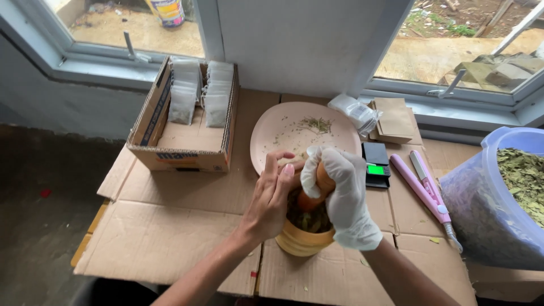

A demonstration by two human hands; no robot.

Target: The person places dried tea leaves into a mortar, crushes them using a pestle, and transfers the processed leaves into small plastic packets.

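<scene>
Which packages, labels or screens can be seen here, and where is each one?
Cardboard box: back left, open, brown, blue label strip on its side.
White sachets: two upright rows inside that box.
Small scale: right of the pink plate, black, glowing green screen.
Brown paper bags: flat, below the right window.
Clear plastic packet: beside those bags.

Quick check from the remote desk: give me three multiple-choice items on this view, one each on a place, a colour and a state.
1. Where is the pink hair straightener? A in the cardboard box B right of the small black scale C on the round pink plate
2. Glove colour on the right hand? A white B blue C black
3. The bare left hand is: A lifted away B on the wooden mortar rim C holding the plate

B, it lies beside the scale; A, the glove is white; B, its fingers rest on the rim.
</scene>
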